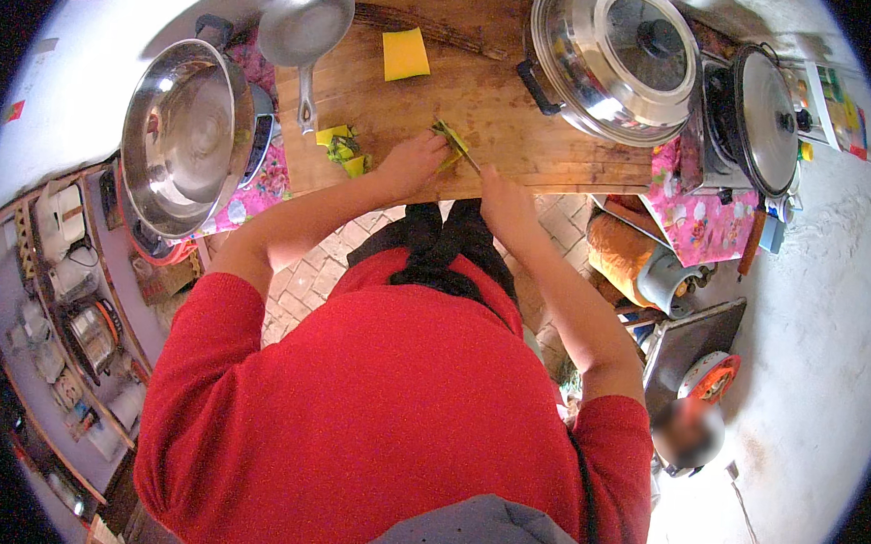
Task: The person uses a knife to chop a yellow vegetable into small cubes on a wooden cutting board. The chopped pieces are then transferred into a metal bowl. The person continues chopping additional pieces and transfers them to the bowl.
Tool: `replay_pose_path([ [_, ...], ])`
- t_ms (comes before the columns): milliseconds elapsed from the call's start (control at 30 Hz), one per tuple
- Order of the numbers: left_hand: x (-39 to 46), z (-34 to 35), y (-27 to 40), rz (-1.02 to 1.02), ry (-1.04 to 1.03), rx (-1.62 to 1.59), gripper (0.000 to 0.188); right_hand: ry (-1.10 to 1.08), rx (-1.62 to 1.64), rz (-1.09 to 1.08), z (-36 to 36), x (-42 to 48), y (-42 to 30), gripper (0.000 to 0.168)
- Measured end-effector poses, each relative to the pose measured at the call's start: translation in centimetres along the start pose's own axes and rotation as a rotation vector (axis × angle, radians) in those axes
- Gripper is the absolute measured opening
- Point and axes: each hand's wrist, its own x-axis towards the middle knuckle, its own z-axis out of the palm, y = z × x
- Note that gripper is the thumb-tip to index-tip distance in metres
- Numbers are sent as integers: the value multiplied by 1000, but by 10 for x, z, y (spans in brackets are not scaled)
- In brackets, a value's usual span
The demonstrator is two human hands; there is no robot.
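Note:
A wooden tabletop (481, 97) lies before me. Near its front edge, my left hand (415, 164) holds a small yellow-and-green piece (453, 146) with bent fingers. My right hand (506, 202) grips what looks like a slim knife (469, 154), its blade slanting up and left across that piece. The handle is hidden inside my fist. To the left of my left hand lies a small heap of yellow scraps with dark green bits (344, 149). Farther back, a flat, square yellow sheet (406, 54) rests on the wood.
A grey frying pan (306, 25) and a large steel bowl (184, 137) stand left. On the right are a lidded steel pot (616, 60) and a lidded black pan (767, 119) on a stove. An orange-and-grey gas cylinder (628, 260) stands below; shelves (84, 276) line the left.

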Motion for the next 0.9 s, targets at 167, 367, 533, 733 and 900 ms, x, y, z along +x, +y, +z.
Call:
replay_pose_path([
  [167,-1,-18,15,-68,-47,-46,44,37,29,58,44,28,0,21],
  [367,0,-14,14,-69,-94,-66,45,105,-13,119,72,32,5,22],
  [533,-11,-11,4,24,89,-63,38,24,1,79,22,15,-5,19],
  [733,-5,-7,-2,33,-12,-49,37,38,23,19,-7,-8,-17,19],
  [900,-5,-7,-4,14,-17,-21,40,45,72,73,-1,-5,-23,21],
])
